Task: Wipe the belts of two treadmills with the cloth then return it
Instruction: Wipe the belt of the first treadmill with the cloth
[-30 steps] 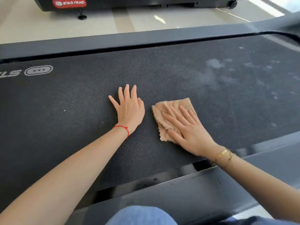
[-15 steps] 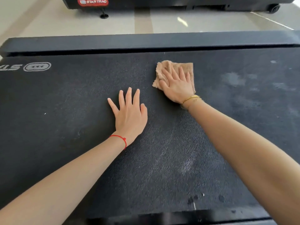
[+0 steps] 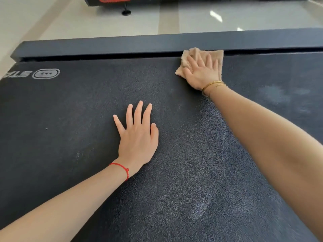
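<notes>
A black treadmill belt point(image 3: 73, 123) fills most of the view, with a grey logo near its left end. My right hand point(image 3: 201, 72) presses flat on a folded beige cloth point(image 3: 217, 56) at the belt's far edge, touching the far side rail point(image 3: 104, 47). My left hand point(image 3: 138, 135) lies flat on the middle of the belt with fingers spread and nothing in it. Pale dusty patches point(image 3: 274, 93) show on the belt to the right of the cloth.
Beyond the side rail lies a light tiled floor point(image 3: 87, 23). The base of a second treadmill point(image 3: 113, 0) with a red label stands at the top edge, on a small black foot point(image 3: 126, 13).
My right hand has pushed the cloth away from me, from the near part of the belt up to the far edge by the rail. My left hand has stayed planted.
</notes>
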The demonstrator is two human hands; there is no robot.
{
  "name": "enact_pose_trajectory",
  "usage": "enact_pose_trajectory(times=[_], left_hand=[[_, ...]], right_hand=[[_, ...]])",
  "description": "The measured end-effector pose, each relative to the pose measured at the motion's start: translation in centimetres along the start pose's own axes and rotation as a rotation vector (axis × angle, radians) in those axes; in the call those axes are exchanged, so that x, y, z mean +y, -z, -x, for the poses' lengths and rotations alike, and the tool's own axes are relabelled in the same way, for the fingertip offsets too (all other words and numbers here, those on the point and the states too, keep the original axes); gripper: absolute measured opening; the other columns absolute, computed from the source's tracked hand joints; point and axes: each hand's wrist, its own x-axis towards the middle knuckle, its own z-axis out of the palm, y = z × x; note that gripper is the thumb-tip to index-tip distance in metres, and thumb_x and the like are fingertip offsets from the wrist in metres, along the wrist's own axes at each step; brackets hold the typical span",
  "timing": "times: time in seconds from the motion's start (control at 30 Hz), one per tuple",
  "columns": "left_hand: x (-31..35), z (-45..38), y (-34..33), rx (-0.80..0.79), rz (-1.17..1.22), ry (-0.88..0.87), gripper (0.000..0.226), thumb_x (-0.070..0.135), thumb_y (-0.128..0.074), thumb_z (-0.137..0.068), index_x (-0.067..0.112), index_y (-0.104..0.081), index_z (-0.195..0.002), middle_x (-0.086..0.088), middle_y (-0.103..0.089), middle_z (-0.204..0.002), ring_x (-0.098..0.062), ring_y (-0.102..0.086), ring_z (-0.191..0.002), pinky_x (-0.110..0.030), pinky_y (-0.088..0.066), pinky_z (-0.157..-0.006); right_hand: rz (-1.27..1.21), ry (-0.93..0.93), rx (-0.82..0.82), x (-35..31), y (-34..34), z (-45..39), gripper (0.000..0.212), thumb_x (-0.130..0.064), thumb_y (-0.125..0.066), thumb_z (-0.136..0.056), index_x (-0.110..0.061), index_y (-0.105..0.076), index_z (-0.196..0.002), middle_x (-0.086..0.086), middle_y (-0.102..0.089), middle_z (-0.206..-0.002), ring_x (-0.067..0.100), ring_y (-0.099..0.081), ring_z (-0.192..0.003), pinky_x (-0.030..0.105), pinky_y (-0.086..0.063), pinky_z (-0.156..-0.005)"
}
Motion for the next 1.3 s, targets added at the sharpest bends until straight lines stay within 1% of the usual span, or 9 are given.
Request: enact_pose_trajectory(times=[0.13, 0.3, 0.47, 0.63, 0.8, 0.9, 1.03, 1.2, 1.3], left_hand=[[0.0, 0.0, 0.0, -0.001, 0.006, 0.007, 0.059, 0.038, -0.021, -0.098, 0.025, -0.018, -0.155, 0.0, -0.015, -0.163, -0.026, -0.008, -0.151, -0.067, -0.008, -0.116], [-0.1, 0.1, 0.2, 0.013, 0.053, 0.01, 0.056, 0.035, -0.031, -0.1, 0.025, -0.023, -0.154, 0.001, -0.018, -0.163, -0.025, -0.009, -0.151, -0.066, -0.006, -0.116], [0.0, 0.1, 0.4, 0.023, 0.084, 0.013, 0.055, 0.034, -0.031, -0.1, 0.025, -0.025, -0.154, 0.001, -0.019, -0.162, -0.025, -0.01, -0.151, -0.066, -0.005, -0.116], [0.6, 0.6, 1.0, -0.006, 0.079, 0.038, 0.054, 0.034, -0.029, -0.103, 0.024, -0.022, -0.155, -0.001, -0.018, -0.163, -0.026, -0.009, -0.151, -0.064, -0.005, -0.118], [0.8, 2.9, 2.1, -0.103, 0.073, -0.003, 0.054, 0.032, -0.026, -0.105, 0.023, -0.014, -0.157, -0.002, -0.01, -0.165, -0.027, -0.003, -0.152, -0.063, -0.005, -0.118], [0.7, 4.9, 2.5, -0.116, 0.098, -0.046, 0.054, 0.032, -0.026, -0.105, 0.024, -0.013, -0.157, -0.002, -0.008, -0.165, -0.026, -0.001, -0.152, -0.063, -0.004, -0.118], [1.0, 6.7, 2.2, -0.092, 0.084, -0.063, 0.055, 0.032, -0.025, -0.105, 0.024, -0.012, -0.157, -0.001, -0.007, -0.165, -0.025, 0.0, -0.152, -0.063, -0.002, -0.118], [2.1, 6.2, 1.4, -0.084, 0.119, -0.026, 0.054, 0.033, -0.023, -0.105, 0.025, -0.012, -0.157, 0.0, -0.006, -0.165, -0.026, 0.002, -0.152, -0.065, 0.001, -0.117], [2.2, 5.7, 1.1, -0.057, 0.125, -0.025, 0.055, 0.032, -0.026, -0.104, 0.024, -0.015, -0.157, -0.002, -0.008, -0.165, -0.027, 0.0, -0.152, -0.065, 0.0, -0.117]], right_hand=[[0.033, 0.233, -0.015, -1.9, -0.7, 5.0, 0.057, -0.05, -0.022, -0.103, -0.039, -0.01, -0.157, -0.007, 0.0, -0.167, 0.033, 0.002, -0.153, 0.052, 0.007, -0.122], [0.007, 0.461, -0.045, -1.0, -1.3, 18.3, 0.058, -0.059, -0.015, -0.1, -0.044, -0.007, -0.156, -0.015, 0.002, -0.165, 0.024, 0.008, -0.153, 0.046, 0.009, -0.123], [0.025, 0.431, -0.064, 3.0, -0.9, 24.0, 0.058, -0.063, -0.013, -0.1, -0.047, -0.007, -0.155, -0.021, 0.003, -0.164, 0.017, 0.011, -0.153, 0.039, 0.009, -0.123], [0.038, 0.246, -0.06, 2.5, -0.2, 22.8, 0.056, -0.052, -0.021, -0.103, -0.041, -0.006, -0.156, -0.015, 0.006, -0.165, 0.026, 0.008, -0.153, 0.044, 0.009, -0.123], [0.045, 0.588, -0.144, -0.4, -1.9, 32.3, 0.056, -0.053, -0.019, -0.104, -0.039, -0.008, -0.157, -0.014, 0.006, -0.164, 0.028, 0.012, -0.152, 0.048, 0.008, -0.123], [0.054, 0.659, -0.169, -0.4, -2.5, 36.0, 0.057, -0.056, -0.018, -0.103, -0.039, -0.009, -0.157, -0.015, 0.004, -0.165, 0.024, 0.014, -0.152, 0.046, 0.008, -0.123], [0.059, 0.532, -0.083, 1.0, -2.1, 34.9, 0.059, -0.059, -0.02, -0.101, -0.043, -0.006, -0.155, -0.017, 0.003, -0.164, 0.02, 0.009, -0.153, 0.042, 0.006, -0.124], [0.063, 0.121, -0.014, 3.3, -0.7, 29.4, 0.058, -0.053, -0.023, -0.103, -0.038, -0.009, -0.157, -0.014, 0.007, -0.165, 0.025, 0.008, -0.153, 0.043, 0.009, -0.123], [0.049, 0.104, -0.022, 1.9, -0.9, 30.0, 0.058, -0.051, -0.023, -0.103, -0.037, -0.008, -0.157, -0.012, 0.008, -0.165, 0.026, 0.011, -0.153, 0.046, 0.009, -0.122]])
